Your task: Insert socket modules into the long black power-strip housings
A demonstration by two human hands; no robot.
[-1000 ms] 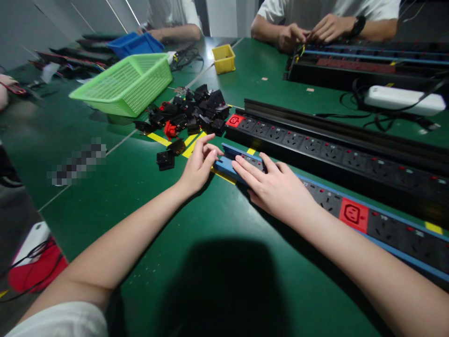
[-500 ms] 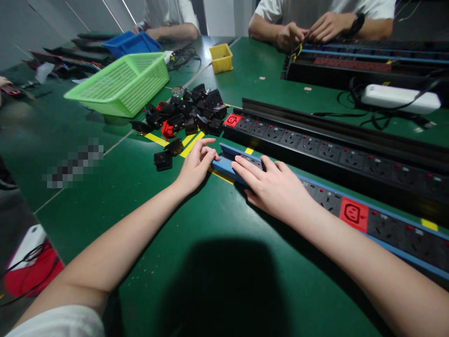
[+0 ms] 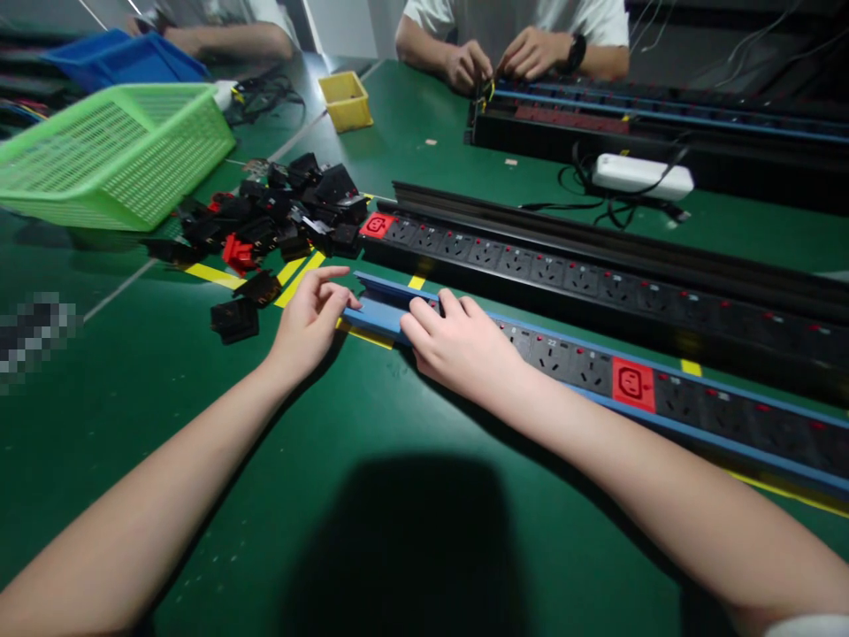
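Two hands: both at the blue rail (image 3: 378,317); rail runs from mid-frame to the lower right edge.
Left hand (image 3: 303,326): index finger stretched out, thumb and another finger bent close together at the rail's open end; cannot tell if anything is pinched.
Right hand (image 3: 464,349): fingers bent, fairly close together, over rail and sockets; thumb hidden, firmness of hold unclear.
Rail handling (judged): long, stiff, moderately heavy with sockets in; smooth sides may slip on the green table (image 3: 371,548).
Best hold (judged): both outer side walls, hands well apart, off the socket faces (image 3: 552,354).
Socket bodies (judged): light, rigid plastic; edges could chip.
Rail, right end: cut off by frame.
Under right hand: sockets partly covered, seating unseen.
Loose modules (image 3: 256,217), upper left: overlapping, cannot count.
Socket numbers: mostly too small to read.
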